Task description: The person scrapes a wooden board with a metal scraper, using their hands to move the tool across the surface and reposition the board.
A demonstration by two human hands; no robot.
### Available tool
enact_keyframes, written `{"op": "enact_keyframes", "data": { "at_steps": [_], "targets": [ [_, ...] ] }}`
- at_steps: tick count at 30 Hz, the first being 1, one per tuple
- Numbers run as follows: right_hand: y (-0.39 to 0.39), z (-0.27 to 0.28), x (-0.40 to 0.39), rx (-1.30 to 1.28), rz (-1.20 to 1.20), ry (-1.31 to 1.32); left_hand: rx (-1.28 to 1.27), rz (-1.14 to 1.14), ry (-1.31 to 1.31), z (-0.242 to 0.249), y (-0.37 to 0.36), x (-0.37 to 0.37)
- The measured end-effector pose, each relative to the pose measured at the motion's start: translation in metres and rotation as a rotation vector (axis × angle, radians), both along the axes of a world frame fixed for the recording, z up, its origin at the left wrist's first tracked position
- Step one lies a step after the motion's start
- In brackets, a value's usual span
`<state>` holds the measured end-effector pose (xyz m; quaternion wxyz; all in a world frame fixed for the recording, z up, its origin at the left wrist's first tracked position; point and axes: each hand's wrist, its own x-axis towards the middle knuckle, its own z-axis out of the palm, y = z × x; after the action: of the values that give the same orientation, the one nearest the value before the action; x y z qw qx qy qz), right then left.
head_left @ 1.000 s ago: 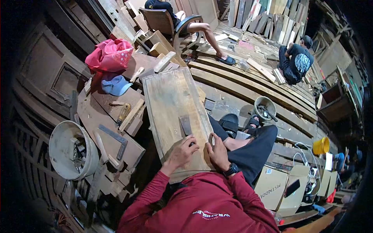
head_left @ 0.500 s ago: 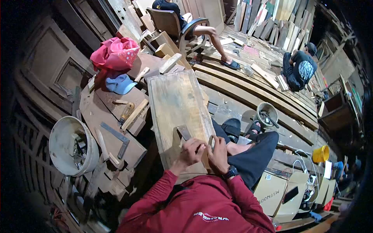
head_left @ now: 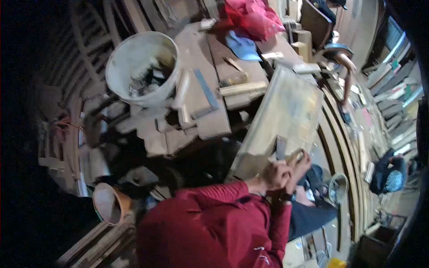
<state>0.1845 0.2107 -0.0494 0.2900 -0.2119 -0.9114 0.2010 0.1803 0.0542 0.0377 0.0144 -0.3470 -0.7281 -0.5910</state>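
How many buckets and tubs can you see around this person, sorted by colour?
White bucket, with bits inside: 1
Orange bucket, by the red sleeve: 1
Grey bucket, beyond the hands: 1
Yellow bucket, at the bottom edge: 1
Total: 4

Hands (head_left: 286, 172) drawn together, scraper (head_left: 280, 148) pulled nearer

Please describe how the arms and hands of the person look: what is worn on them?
Both arms wear long red sleeves ending at the wrists. The left hand and right hand are bare, without gloves. A dark watch sits on the right wrist. The red shirt bears small white lettering low on the chest.
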Motion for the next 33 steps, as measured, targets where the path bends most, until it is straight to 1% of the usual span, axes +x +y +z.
{"op": "enact_keyframes", "data": {
  "at_steps": [1, 2, 3, 4, 5, 6, 7, 8, 9, 10, 12, 14, 15, 16, 17, 18, 19, 20, 22, 24, 25, 26, 28, 30, 31, 33],
  "targets": [
    [-0.021, 0.039, 0.005, -0.128, -0.044, 0.049, 0.013, 0.016, -0.002, 0.003, 0.002, -0.005],
    [-0.018, 0.033, 0.007, -0.074, -0.008, 0.032, 0.012, -0.007, -0.022, 0.016, -0.002, -0.012],
    [-0.034, 0.061, 0.008, -0.102, 0.076, 0.018, 0.058, 0.005, -0.042, 0.022, 0.001, -0.016],
    [-0.028, 0.027, 0.006, -0.593, 0.187, 0.259, 0.037, 0.006, -0.024, 0.027, 0.004, -0.014],
    [-0.021, -0.008, 0.003, -1.058, 0.261, 0.572, 0.132, 0.044, 0.102, 0.020, 0.010, -0.018],
    [-0.018, 0.023, 0.008, -0.550, 0.148, 0.304, 0.115, 0.018, 0.017, 0.020, 0.009, -0.019],
    [-0.035, 0.055, 0.002, -0.085, 0.022, 0.022, 0.044, -0.009, 0.023, 0.036, 0.000, -0.023],
    [-0.041, 0.058, 0.004, -0.124, -0.004, 0.090, 0.053, -0.059, 0.004, 0.034, -0.002, -0.025],
    [-0.039, 0.064, 0.003, -0.157, -0.027, 0.040, -0.070, -0.096, -0.035, 0.034, -0.004, -0.029],
    [-0.040, 0.069, 0.004, -0.196, 0.003, 0.032, -0.037, -0.095, -0.002, 0.029, -0.002, -0.038],
    [-0.046, 0.081, 0.004, -0.176, 0.010, 0.002, -0.015, -0.120, 0.047, 0.024, 0.005, -0.061],
    [-0.049, 0.085, 0.003, -0.087, 0.031, -0.068, -0.064, -0.085, -0.018, 0.018, 0.011, -0.078],
    [-0.054, 0.089, 0.006, -0.063, 0.035, -0.072, -0.053, -0.080, -0.105, 0.012, 0.008, -0.074],
    [-0.053, 0.095, 0.006, -0.026, 0.048, -0.074, -0.032, -0.065, -0.188, 0.015, 0.007, -0.067],
    [-0.049, 0.085, 0.004, -0.030, 0.041, -0.073, -0.012, -0.052, -0.016, 0.020, 0.001, -0.050],
    [-0.046, 0.076, 0.003, -0.036, 0.040, -0.075, -0.114, -0.108, 0.121, 0.013, -0.012, -0.037],
    [-0.046, 0.078, 0.002, -0.041, 0.031, -0.097, -0.144, -0.154, -0.025, 0.031, -0.021, -0.015],
    [-0.047, 0.078, 0.000, -0.021, 0.030, -0.096, -0.137, -0.174, -0.035, 0.030, -0.026, -0.007],
    [-0.048, 0.080, -0.001, 0.021, 0.026, -0.100, -0.147, -0.164, -0.047, 0.028, -0.022, -0.020],
    [-0.047, 0.081, 0.006, 0.026, 0.058, -0.102, -0.063, -0.007, -0.048, 0.027, 0.001, -0.051],
    [-0.046, 0.081, 0.004, 0.023, 0.063, -0.101, -0.074, 0.015, -0.153, 0.032, 0.013, -0.070],
    [-0.046, 0.082, 0.004, 0.019, 0.065, -0.101, -0.094, 0.104, -0.171, 0.032, 0.023, -0.086],
    [-0.050, 0.087, 0.009, -0.010, 0.078, -0.133, -0.108, 0.129, -0.111, 0.036, 0.028, -0.096],
    [-0.046, 0.084, 0.010, 0.004, 0.103, -0.142, -0.057, 0.052, -0.216, 0.021, 0.015, -0.075],
    [-0.042, 0.088, 0.014, 0.014, 0.142, -0.151, -0.065, -0.033, -0.089, 0.031, 0.003, -0.061],
    [-0.043, 0.093, 0.017, 0.007, 0.138, -0.144, -0.130, -0.080, -0.085, 0.030, -0.015, -0.033]
  ]
}}
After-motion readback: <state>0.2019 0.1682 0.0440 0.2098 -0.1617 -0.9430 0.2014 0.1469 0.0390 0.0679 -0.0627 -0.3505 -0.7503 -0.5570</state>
